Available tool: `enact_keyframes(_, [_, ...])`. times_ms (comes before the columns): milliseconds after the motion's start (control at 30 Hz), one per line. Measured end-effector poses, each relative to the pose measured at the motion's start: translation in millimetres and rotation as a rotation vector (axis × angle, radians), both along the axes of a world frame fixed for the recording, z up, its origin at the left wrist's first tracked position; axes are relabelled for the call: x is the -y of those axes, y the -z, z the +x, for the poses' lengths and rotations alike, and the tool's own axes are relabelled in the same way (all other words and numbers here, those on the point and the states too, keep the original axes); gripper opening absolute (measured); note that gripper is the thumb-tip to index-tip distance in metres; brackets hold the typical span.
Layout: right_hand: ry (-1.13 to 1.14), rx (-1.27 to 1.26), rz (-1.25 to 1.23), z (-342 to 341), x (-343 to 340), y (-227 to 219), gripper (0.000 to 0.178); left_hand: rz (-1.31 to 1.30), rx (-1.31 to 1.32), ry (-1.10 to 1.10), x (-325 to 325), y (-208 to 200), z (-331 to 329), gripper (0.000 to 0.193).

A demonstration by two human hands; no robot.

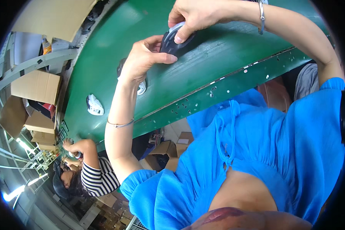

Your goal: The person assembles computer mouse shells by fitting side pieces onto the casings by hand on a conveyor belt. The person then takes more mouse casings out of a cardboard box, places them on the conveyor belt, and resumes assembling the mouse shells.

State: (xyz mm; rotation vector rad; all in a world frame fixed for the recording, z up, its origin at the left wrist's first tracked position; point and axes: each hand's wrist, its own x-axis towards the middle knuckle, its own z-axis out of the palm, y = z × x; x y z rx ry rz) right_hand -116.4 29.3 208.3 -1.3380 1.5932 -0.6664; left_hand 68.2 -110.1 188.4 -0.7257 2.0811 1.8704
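Both of my hands are on one small, rounded black piece with a pale grey edge (171,45), above the green work surface. My left hand (143,56) grips its near left end, with the thumb lying along the lower side. From the upper right, my right hand (193,18) pinches the other end, its thumb pressed on the black face. I cannot make out the exact kind of piece. Behind my left wrist, a dark piece (121,66) and a white one (142,88) show in part.
A white-and-black rounded piece (94,105) lies on the green belt-like surface (103,50) to the left. Another person in a striped top (100,176) works farther along it. Open cardboard boxes (36,86) stand on the far side; more boxes (165,151) sit below the near edge.
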Motion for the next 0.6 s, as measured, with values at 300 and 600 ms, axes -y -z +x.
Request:
enact_keyframes(300, [0.076, -0.661, -0.416, 31, -50, 38, 0.067, -0.347, -0.330, -0.449, 5, -28, 68, 0.044])
enact_keyframes(600, [0.516, -1.257, -0.126, -22, -67, 34, 0.067, -0.992, 0.168, -0.587, 20, -1, 114, 0.071])
